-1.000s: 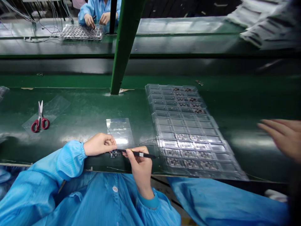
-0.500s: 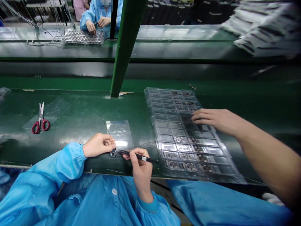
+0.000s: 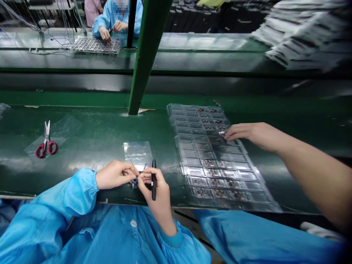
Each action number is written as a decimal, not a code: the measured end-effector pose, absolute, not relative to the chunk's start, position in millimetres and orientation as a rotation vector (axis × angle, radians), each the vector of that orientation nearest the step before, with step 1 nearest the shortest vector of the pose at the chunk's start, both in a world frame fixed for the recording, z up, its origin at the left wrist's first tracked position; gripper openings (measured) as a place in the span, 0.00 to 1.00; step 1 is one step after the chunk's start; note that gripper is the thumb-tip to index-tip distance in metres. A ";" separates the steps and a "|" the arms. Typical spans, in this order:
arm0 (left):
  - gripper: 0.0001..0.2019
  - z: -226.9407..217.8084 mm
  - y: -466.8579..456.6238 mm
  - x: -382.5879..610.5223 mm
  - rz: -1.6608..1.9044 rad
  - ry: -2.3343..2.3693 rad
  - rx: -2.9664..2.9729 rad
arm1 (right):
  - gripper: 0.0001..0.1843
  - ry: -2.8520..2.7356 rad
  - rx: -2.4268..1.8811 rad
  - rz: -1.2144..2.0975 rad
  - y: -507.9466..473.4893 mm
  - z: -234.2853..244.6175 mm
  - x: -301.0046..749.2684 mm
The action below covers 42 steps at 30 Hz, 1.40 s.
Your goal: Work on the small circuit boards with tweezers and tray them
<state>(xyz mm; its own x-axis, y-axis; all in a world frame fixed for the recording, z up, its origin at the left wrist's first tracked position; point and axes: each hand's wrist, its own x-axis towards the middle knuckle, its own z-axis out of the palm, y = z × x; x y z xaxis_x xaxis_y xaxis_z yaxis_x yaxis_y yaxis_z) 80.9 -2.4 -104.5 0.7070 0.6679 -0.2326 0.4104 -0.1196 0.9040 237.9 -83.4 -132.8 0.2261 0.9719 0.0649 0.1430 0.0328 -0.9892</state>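
"What's on the bench point(image 3: 96, 135)?"
"The tray point(image 3: 189, 145) at right, another person's hand point(image 3: 249, 132) over it. Then the right hand point(image 3: 161, 196), tweezers tucked in its curled fingers; the left hand point(image 3: 111, 176), seemingly pinching a wire; the bag point(image 3: 141, 150), just far of them; the tweezers point(image 3: 153, 179)."
"And the board point(image 3: 134, 183)?"
"Near edge, at both hands' fingertips, that wire point(image 3: 132, 162) rising beside it."
"Doing it well?"
"I'd steady the board, avoid tugging the wire, keep tweezer points clear."
"Any writing?"
"Pale marks on the bag, unreadable. No legible brand."
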 end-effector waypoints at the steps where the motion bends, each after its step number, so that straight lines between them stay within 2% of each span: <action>1: 0.08 -104.2 -2.6 80.6 0.268 0.850 1.753 | 0.13 -1.177 -1.399 0.891 -83.8 -131.8 236.5; 4: 0.11 -105.1 -2.6 79.1 0.267 0.877 1.765 | 0.13 -1.205 -1.430 0.869 -83.6 -129.5 234.0; 11: 0.17 -108.6 -3.3 76.7 0.271 0.889 1.662 | 0.10 -1.074 -1.366 1.125 -82.4 -132.9 236.7; 21: 0.17 -109.5 -3.4 75.9 0.259 0.897 1.684 | 0.13 -1.126 -1.352 1.112 -86.3 -137.1 234.8; 30: 0.15 -107.5 -5.1 77.5 0.214 0.891 1.843 | 0.12 -1.265 -1.483 0.858 -87.3 -133.6 224.5; 37: 0.16 -106.5 -5.0 76.9 0.241 0.896 1.770 | 0.12 -1.158 -1.355 1.093 -87.7 -135.8 234.9; 42: 0.16 -105.6 -4.6 77.0 0.233 0.895 1.767 | 0.14 -1.131 -1.361 1.133 -88.2 -133.9 235.5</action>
